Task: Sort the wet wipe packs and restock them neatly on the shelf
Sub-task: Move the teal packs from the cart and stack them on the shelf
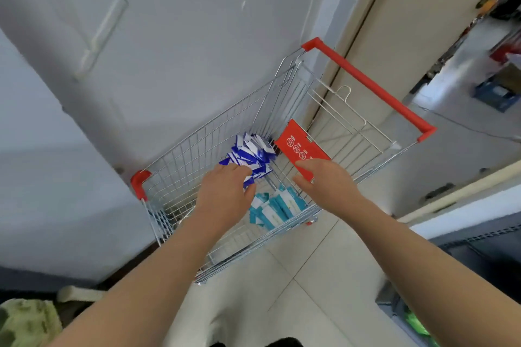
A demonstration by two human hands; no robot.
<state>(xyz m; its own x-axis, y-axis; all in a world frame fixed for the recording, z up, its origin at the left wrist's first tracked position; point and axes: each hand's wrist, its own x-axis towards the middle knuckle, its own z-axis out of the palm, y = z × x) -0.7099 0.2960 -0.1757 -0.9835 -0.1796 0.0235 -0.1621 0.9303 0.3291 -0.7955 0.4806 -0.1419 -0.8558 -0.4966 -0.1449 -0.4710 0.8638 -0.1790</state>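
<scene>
In the shopping cart (197,149), the left grip (225,191) curls round a bunch of blue wet wipe packs (251,155). The right grip (324,177) hangs open, empty. The bunch is big; some may slip and mix with the teal packs (276,208).

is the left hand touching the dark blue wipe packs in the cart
Touching. The head view shows fingers of the left hand curled over the near edge of the dark blue wipe packs, with no gap between them.
</scene>
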